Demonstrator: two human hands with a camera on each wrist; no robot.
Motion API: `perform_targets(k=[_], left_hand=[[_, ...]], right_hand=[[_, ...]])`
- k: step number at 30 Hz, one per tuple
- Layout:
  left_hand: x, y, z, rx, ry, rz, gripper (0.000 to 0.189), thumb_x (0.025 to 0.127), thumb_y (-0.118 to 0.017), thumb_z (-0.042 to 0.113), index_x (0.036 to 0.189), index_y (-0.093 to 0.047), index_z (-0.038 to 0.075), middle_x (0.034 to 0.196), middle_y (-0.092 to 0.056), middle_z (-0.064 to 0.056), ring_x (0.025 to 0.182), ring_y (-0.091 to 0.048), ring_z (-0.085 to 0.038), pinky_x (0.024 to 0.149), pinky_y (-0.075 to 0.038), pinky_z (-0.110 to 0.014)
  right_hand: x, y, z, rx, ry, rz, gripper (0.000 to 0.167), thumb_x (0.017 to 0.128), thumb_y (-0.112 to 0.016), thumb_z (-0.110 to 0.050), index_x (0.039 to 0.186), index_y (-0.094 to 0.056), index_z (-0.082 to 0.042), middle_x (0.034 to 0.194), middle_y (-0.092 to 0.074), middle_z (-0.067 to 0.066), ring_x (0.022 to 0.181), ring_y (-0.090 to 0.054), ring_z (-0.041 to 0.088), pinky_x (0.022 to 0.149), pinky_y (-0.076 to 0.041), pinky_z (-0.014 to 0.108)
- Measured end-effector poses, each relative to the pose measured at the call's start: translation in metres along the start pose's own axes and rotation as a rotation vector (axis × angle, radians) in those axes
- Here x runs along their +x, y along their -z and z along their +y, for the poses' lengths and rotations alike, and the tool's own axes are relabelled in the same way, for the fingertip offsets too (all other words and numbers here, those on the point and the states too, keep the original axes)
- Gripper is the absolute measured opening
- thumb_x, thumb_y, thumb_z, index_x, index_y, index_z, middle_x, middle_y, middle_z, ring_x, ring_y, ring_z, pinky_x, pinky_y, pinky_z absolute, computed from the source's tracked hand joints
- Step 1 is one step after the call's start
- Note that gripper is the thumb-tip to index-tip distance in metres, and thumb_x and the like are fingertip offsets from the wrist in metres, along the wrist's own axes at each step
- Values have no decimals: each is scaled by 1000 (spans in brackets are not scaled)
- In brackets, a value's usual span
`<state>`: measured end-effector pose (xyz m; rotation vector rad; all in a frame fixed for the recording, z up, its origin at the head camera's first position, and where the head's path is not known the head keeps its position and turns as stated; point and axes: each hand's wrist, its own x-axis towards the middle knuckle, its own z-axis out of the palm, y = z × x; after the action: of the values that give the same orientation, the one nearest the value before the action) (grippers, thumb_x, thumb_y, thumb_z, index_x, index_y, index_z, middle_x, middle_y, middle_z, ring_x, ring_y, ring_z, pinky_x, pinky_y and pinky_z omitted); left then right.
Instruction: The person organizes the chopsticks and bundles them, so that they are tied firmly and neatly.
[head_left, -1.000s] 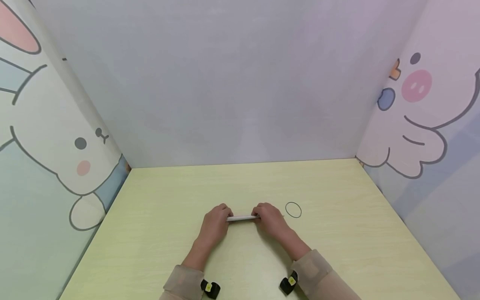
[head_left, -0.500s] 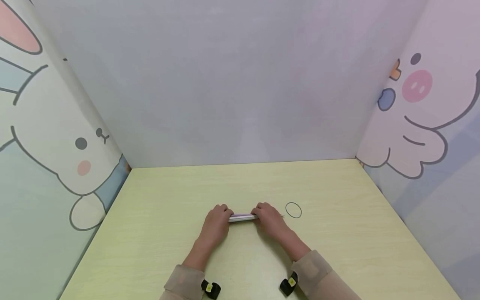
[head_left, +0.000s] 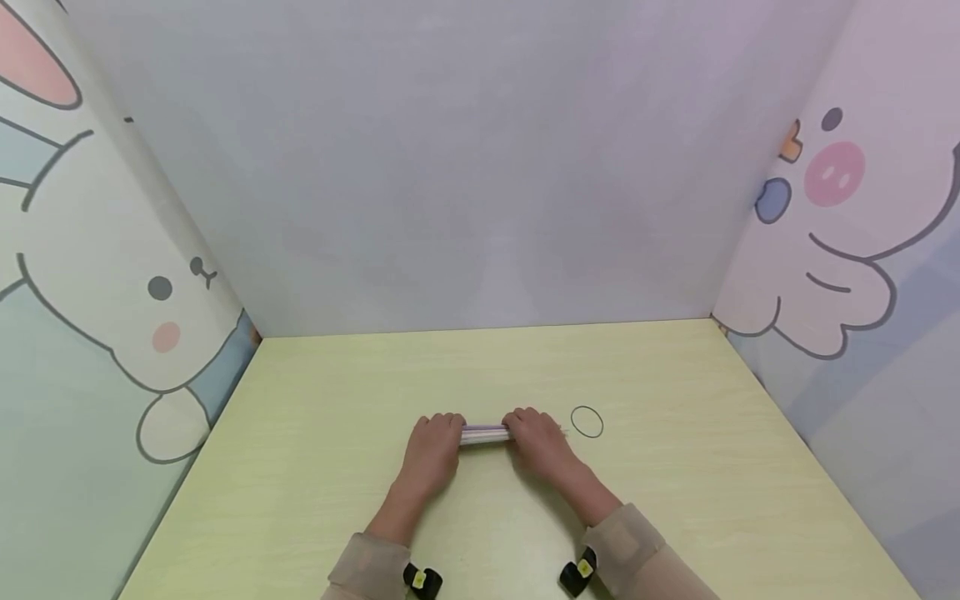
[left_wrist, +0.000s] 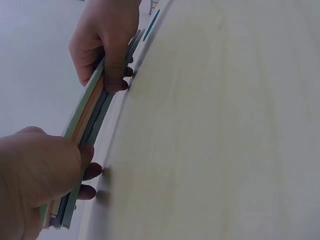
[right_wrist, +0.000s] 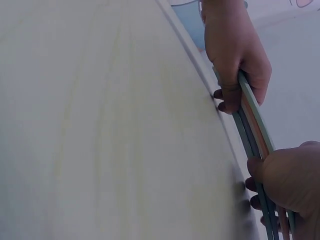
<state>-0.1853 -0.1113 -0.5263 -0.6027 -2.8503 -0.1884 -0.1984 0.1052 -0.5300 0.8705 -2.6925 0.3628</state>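
Near the middle of the table, my left hand (head_left: 435,454) and right hand (head_left: 542,442) grip opposite ends of a bundle of thin sticks (head_left: 483,435). The bundle lies crosswise, its bare middle showing between the hands. Both wrist views show the sticks (left_wrist: 82,120) side by side in green, orange and dark blue-grey. Thumbs are on the near side, and the other fingers curl round to the far side. Palms and fingers hide both ends in part. Just right of my right hand, a thin dark ring (head_left: 572,417), like a rubber band, lies flat, touching neither hand.
The pale wood-grain table (head_left: 300,467) runs back to a plain grey wall (head_left: 480,167). Side walls with cartoon animals stand at left and right. A black strapped device (head_left: 424,581) sits at my left wrist, another (head_left: 577,573) at my right.
More of the sticks shows between my hands than before, as the bundle has turned or spread a little. My left hand has shifted slightly right, its knuckles turning. The ring has stayed put.
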Motion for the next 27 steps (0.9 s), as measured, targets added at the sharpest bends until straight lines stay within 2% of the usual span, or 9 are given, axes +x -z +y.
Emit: perform_targets(k=[5,8,12,14,16,19,22,25,27], left_hand=[[2,2,-1,11,16,20,23,84,-76,7,103,-64,11,87,-67,-2,78,-62,-21,72,-41,-36],[2,2,-2,24,26,51,25,79,-82,13,98,-65,13,80,-66,0,69,-59,-19,67,-39,-34],[1,3,-4,44,25,153,28,74,-89,33,81,-67,16,64,-62,3,52,-49,-13,53,-37,-30],[0,4,-4,42,27,197,35,74,-88,42,70,-63,18,56,-56,5,46,-42,-11,47,-35,-30],[0,5,-4,36,28,218,41,75,-86,45,63,-58,19,52,-50,6,45,-37,-10,44,-33,-30],[-1,6,-4,39,35,230,40,74,-85,34,58,-51,19,51,-43,8,45,-32,-10,43,-31,-30],[0,7,-4,55,33,278,37,70,-81,24,54,-49,19,50,-39,7,46,-28,-10,42,-29,-30],[2,8,-5,65,31,345,38,69,-79,19,52,-46,19,49,-37,7,46,-25,-11,41,-26,-29],[3,9,-6,75,37,359,37,71,-78,19,52,-46,19,49,-37,7,46,-24,-11,40,-25,-29]], right_hand=[[1,3,-2,35,-16,35,32,79,-79,-2,104,-61,-11,86,-67,1,71,-59,20,63,-44,35],[2,2,-2,57,-8,66,34,79,-82,-5,104,-61,-13,85,-67,-1,71,-59,18,64,-43,33],[3,1,-1,61,31,152,32,75,-87,-10,98,-65,-15,80,-66,-4,68,-59,16,61,-43,31],[3,1,-1,58,56,201,32,73,-89,-13,94,-66,-15,76,-65,-5,65,-59,15,58,-43,30],[3,1,0,55,78,238,33,71,-91,-17,91,-66,-16,74,-65,-6,62,-58,14,57,-43,30],[2,1,0,52,104,275,34,69,-93,-20,89,-66,-15,73,-65,-7,59,-56,12,55,-42,29],[3,2,-1,40,108,288,32,69,-93,-20,88,-67,-16,72,-65,-8,57,-53,9,53,-41,26],[4,5,-1,28,93,287,30,71,-92,-21,87,-68,-16,71,-65,-8,55,-50,6,52,-41,24],[5,7,0,24,78,283,29,72,-92,-22,87,-68,-16,71,-65,-8,55,-49,6,51,-40,24]])
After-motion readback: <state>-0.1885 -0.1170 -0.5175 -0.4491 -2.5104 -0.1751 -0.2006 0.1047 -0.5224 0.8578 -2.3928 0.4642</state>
